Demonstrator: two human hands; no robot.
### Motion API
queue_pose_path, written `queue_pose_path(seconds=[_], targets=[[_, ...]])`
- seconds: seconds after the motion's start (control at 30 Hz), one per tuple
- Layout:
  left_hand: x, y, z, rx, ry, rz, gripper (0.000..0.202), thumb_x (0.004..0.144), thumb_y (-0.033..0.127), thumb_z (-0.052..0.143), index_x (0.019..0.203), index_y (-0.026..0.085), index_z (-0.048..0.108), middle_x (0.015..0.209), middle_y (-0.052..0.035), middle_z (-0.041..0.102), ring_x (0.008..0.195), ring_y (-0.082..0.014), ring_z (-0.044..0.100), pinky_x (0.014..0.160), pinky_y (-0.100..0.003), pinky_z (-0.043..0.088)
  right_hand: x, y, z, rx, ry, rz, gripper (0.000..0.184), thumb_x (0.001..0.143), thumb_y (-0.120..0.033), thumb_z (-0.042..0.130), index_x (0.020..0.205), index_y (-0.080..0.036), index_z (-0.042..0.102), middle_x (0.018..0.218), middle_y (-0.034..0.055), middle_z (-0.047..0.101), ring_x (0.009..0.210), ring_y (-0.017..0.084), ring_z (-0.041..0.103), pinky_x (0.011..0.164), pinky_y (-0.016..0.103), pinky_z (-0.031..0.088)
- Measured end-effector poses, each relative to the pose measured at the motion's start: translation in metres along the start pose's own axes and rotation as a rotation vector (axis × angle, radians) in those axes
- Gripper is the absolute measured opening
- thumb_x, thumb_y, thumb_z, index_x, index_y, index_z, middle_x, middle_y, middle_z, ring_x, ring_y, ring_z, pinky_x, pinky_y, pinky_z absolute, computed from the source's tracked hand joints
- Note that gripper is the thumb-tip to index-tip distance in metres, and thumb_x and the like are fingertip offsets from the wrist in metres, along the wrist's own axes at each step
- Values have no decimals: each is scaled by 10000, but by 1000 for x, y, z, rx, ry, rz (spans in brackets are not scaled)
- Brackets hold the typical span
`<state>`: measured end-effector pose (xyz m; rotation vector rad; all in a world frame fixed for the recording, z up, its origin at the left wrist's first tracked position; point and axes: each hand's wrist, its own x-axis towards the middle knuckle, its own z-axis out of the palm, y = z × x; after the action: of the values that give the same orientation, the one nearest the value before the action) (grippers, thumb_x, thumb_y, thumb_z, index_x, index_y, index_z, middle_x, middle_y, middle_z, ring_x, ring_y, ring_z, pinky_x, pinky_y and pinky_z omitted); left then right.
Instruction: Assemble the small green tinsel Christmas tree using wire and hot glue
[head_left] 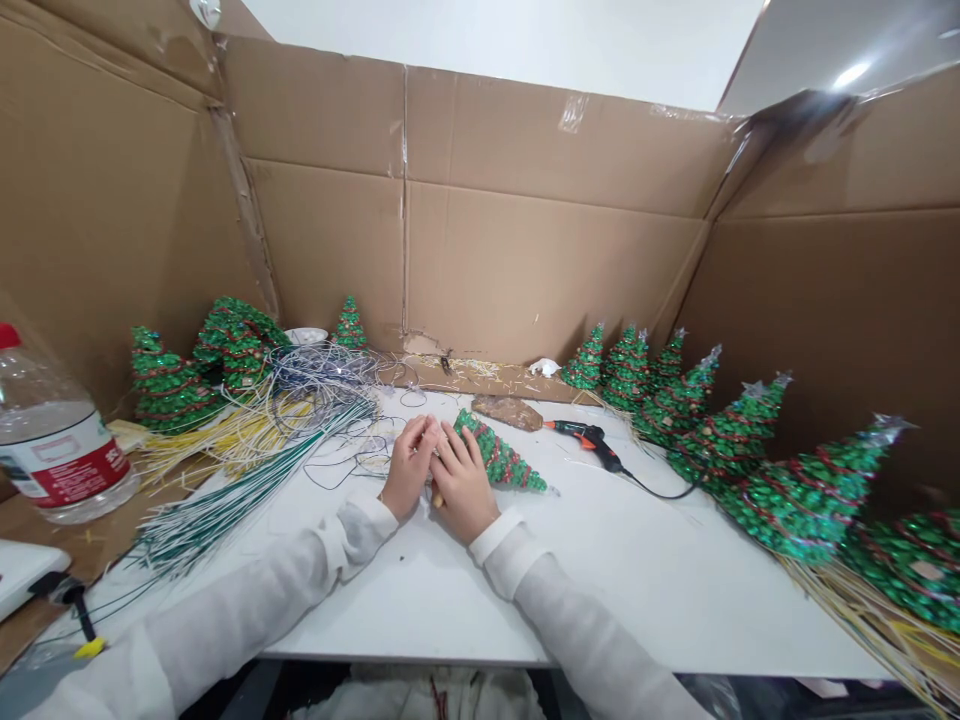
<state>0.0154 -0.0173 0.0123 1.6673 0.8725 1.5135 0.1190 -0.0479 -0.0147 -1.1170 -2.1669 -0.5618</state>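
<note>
A water bottle [56, 440] stands at the far left, with a cluster of small green trees [169, 385] behind it against the cardboard wall [480, 260]. In front of them, bundles of yellow sticks [217, 440] and green wires [225, 500] fan across the white table [637, 580].

Near the table's middle, the left hand [409, 465] rests palm down, its fingers [421, 435] bent and held close together, with the tips against the right hand's fingers. What is pinched between them is hidden.

The right hand [461, 485] lies just beside it, fingers [454, 445] nearly straight and close together, touching the wide end of a beaded tree [501, 458]. Whether they grip it cannot be told. That tree lies on its side, tip pointing right.

Beyond it sit a brown lump [508, 411] and a glue gun [589, 437]. A row of finished trees [720, 430] lines the right wall.
</note>
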Motion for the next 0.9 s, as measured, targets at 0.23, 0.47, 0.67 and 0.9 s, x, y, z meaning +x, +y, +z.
queue_pose_path(seconds=[0.23, 0.47, 0.67, 0.9], targets=[[0, 0, -4, 135, -47, 47, 195, 761, 358, 545, 702, 189, 469, 729, 8, 466, 731, -148, 450, 678, -248, 396, 0, -1, -2, -10, -24, -13, 532, 697, -171, 558, 1226, -151, 510, 1451, 119, 230, 1341, 277, 148, 1086, 506, 148], [0, -2, -2, 175, 1, 59, 203, 813, 324, 472, 663, 189, 449, 684, 15, 461, 665, -132, 442, 631, -243, 376, 1, -3, -3, -45, -73, -39, 624, 698, -228, 597, 1293, -118, 442, 1439, 148, 248, 1340, 304, 144, 1090, 517, 139], [3, -9, -5, 136, 52, 19, 338, 856, 405, 401, 600, 186, 434, 611, 23, 436, 614, -127, 421, 616, -249, 356, 1, -3, -2, -69, -59, -52, 413, 738, -216, 582, 1142, -132, 576, 1395, 145, 342, 1324, 311, 200, 1078, 521, 186], [4, -8, -7, 225, 0, 65, 282, 813, 383, 483, 623, 175, 464, 613, 28, 441, 600, -115, 406, 585, -231, 343, 3, -5, -4, -63, -105, -41, 425, 702, -244, 644, 1108, -131, 590, 1413, 167, 298, 1329, 306, 189, 1085, 520, 161]])
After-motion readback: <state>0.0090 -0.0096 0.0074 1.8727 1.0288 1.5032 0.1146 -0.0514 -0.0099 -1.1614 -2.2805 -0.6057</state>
